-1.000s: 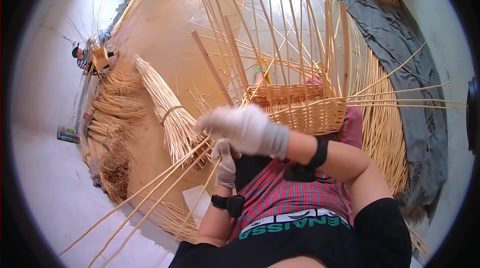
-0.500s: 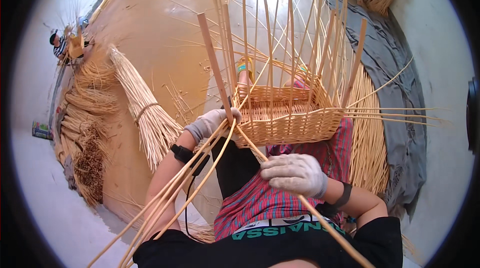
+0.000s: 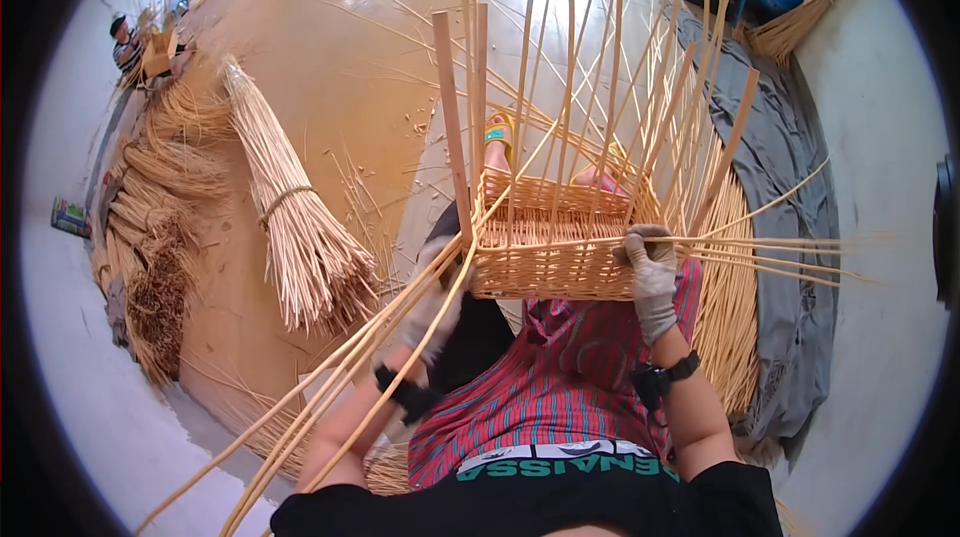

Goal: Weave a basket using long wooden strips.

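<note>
A half-woven wicker basket (image 3: 555, 275) rests on my lap, with thin upright rods and flat wooden stakes rising from its walls. My right hand (image 3: 655, 287), in a pale work glove, is closed over the top of the near wall at its right end. Beside the near left corner is my gloved left hand (image 3: 437, 287), smeared by motion and partly behind long weaving rods (image 3: 345, 367). Its fingers cannot be made out. Those rods fan from that corner toward the lower left. Other rods (image 3: 770, 259) stick out to the right from the right corner.
A tied bundle of peeled rods (image 3: 290, 207) lies on the floor at left. Farther left are piles of rods (image 3: 165, 227) along the wall and a seated person (image 3: 128, 45). At right, more rods (image 3: 730, 307) lie beside a grey cloth (image 3: 785, 267).
My right hand has moved up from above my lap to the basket's near right wall. The rod it held no longer slants to the lower right. My left hand has dropped slightly below the corner.
</note>
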A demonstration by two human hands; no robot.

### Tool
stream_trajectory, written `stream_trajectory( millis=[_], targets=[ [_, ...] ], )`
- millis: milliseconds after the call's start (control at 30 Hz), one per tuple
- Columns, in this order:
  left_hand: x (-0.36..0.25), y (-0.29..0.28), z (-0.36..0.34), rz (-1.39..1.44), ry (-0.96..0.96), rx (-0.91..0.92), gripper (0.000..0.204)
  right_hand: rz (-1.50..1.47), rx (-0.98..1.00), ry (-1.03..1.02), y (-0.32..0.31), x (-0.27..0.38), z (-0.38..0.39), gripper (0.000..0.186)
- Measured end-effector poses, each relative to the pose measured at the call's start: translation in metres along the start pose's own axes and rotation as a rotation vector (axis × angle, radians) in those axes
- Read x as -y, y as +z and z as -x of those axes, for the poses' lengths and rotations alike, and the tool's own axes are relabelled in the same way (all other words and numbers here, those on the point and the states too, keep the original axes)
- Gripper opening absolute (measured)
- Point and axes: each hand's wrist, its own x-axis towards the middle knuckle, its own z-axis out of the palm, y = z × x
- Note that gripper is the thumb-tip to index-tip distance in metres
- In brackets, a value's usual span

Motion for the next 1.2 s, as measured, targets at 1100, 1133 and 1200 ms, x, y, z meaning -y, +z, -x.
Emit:
stream_trajectory(
  millis=[1100, 1133, 1200],
  targets=[
    [-0.034, 0.097, -0.015, -0.438, -0.333, 0.070, 0.051, -0.286, 0.438, -0.365, 0.057, 0.038, 0.048, 0.024],
    [-0.039, 0.099, -0.012, -0.262, -0.401, 0.066, 0.051, -0.270, 0.367, -0.317, 0.053, 0.047, 0.052, 0.024],
    [-0.045, 0.103, -0.005, -0.393, -0.315, 0.088, 0.049, -0.239, 0.084, -0.136, 0.027, 0.060, 0.031, 0.021]
  ],
)
